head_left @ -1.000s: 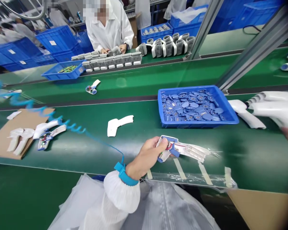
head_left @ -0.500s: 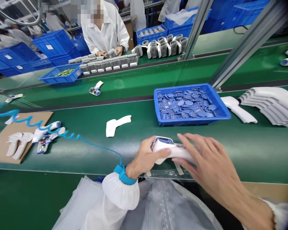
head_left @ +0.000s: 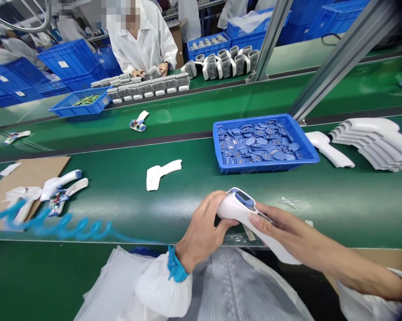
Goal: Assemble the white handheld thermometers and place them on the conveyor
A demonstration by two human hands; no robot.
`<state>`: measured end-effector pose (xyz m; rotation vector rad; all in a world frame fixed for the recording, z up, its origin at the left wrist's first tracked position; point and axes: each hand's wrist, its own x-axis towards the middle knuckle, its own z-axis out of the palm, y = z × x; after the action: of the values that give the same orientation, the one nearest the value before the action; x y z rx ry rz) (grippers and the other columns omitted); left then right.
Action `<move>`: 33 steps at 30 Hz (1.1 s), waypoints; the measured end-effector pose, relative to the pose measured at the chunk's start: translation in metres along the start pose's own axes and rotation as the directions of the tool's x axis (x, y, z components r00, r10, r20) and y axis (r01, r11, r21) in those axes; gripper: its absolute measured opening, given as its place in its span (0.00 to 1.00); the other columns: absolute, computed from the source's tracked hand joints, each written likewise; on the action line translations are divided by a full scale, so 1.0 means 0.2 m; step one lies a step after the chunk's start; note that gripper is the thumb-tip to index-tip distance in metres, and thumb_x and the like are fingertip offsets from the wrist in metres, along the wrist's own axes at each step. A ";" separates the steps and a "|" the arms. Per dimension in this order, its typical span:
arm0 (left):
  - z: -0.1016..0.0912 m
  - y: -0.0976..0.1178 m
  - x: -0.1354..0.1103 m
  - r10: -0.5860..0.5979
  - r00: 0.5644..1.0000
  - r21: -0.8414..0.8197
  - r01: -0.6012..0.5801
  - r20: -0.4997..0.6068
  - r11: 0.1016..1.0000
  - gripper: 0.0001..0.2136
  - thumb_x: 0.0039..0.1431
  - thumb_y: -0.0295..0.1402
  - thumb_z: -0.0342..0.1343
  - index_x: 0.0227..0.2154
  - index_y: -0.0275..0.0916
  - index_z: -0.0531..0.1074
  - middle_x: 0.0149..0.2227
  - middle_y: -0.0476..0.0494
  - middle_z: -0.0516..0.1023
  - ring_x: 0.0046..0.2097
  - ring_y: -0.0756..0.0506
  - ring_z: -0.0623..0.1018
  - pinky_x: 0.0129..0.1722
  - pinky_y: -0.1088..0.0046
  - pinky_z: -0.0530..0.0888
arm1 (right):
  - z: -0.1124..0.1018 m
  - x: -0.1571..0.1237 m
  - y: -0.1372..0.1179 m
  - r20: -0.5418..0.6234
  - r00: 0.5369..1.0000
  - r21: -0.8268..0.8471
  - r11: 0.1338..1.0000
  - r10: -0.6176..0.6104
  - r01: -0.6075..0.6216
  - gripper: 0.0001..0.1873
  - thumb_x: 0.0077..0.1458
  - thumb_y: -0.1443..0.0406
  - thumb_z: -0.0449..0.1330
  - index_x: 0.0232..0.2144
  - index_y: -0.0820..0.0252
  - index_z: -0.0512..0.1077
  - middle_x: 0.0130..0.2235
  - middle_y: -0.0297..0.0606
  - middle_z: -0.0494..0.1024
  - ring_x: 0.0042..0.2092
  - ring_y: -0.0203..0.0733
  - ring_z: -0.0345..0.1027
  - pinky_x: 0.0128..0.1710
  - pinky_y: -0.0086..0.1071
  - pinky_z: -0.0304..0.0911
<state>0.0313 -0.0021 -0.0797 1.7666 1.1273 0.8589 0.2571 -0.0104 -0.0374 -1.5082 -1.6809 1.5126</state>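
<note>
Both hands hold a white handheld infrared thermometer (head_left: pixel 243 211) above the near edge of the green conveyor belt (head_left: pixel 324 218). It has a blue-trimmed top and a small dark display. My left hand (head_left: pixel 204 227) wraps around its head and upper grip. My right hand (head_left: pixel 284 227) lies along the body, fingers pressing on the top, and the handle points down to the right. A blue wrist strap (head_left: pixel 176 266) circles my left wrist. Part of the handle is hidden under my right hand.
A blue tray (head_left: pixel 266 167) of blue parts stands beyond my hands. White shells (head_left: pixel 378 142) are stacked at right. A loose white shell (head_left: pixel 159 174) lies on the belt. A blurred blue coiled cord (head_left: pixel 60 227) crosses near the cardboard sheet (head_left: pixel 50 169). A co-worker (head_left: pixel 141 44) works across the belt.
The exposed wiring seen a second ago is now covered by a white shell. My right hand has moved from the shell stack onto the thermometer. The thermometer has turned, and the cord has swung toward the belt edge.
</note>
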 end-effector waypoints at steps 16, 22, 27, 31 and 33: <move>-0.11 -0.01 0.02 -0.190 0.938 -0.109 0.229 0.289 0.967 0.25 0.56 0.48 0.70 0.51 0.38 0.76 0.44 0.43 0.82 0.44 0.41 0.79 0.46 0.66 0.74 | 0.04 -0.06 0.06 0.065 0.982 -0.283 0.940 -0.178 0.189 0.24 0.65 0.47 0.59 0.58 0.46 0.73 0.59 0.42 0.76 0.56 0.52 0.74 0.49 0.40 0.76; -0.11 0.04 0.03 -0.151 0.965 -0.186 0.191 0.213 0.964 0.24 0.60 0.50 0.66 0.50 0.38 0.76 0.44 0.43 0.80 0.41 0.45 0.76 0.42 0.70 0.70 | 0.11 0.07 -0.05 -0.133 0.953 -0.196 0.950 -0.272 0.243 0.21 0.66 0.49 0.58 0.57 0.46 0.74 0.53 0.39 0.78 0.49 0.44 0.74 0.47 0.36 0.73; -0.10 0.03 0.01 -0.126 0.977 -0.218 0.162 0.170 0.962 0.21 0.65 0.51 0.60 0.47 0.37 0.77 0.40 0.43 0.80 0.39 0.45 0.75 0.40 0.70 0.69 | 0.14 0.10 -0.13 -0.178 0.939 -0.229 0.940 -0.296 0.253 0.17 0.65 0.48 0.60 0.46 0.50 0.79 0.45 0.39 0.78 0.40 0.42 0.72 0.38 0.35 0.70; -0.10 0.00 0.01 -0.094 0.985 -0.262 0.130 0.146 0.956 0.23 0.64 0.49 0.62 0.52 0.36 0.74 0.45 0.41 0.79 0.43 0.44 0.76 0.44 0.69 0.70 | 0.10 0.07 -0.08 -0.073 0.985 -0.157 0.977 -0.156 0.143 0.23 0.63 0.48 0.62 0.55 0.48 0.75 0.46 0.39 0.79 0.38 0.42 0.69 0.36 0.35 0.68; -0.10 -0.01 0.01 -0.086 0.986 -0.274 0.123 0.143 0.954 0.22 0.63 0.48 0.63 0.51 0.37 0.74 0.45 0.41 0.79 0.42 0.44 0.76 0.44 0.69 0.70 | 0.10 0.05 -0.05 -0.113 0.984 -0.140 0.983 -0.136 0.119 0.21 0.62 0.48 0.63 0.52 0.49 0.77 0.42 0.38 0.78 0.35 0.41 0.68 0.34 0.35 0.67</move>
<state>0.0136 0.0057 -0.0726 1.4913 0.9530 0.7869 0.2336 -0.0077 -0.0385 -1.4952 -1.7990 1.2390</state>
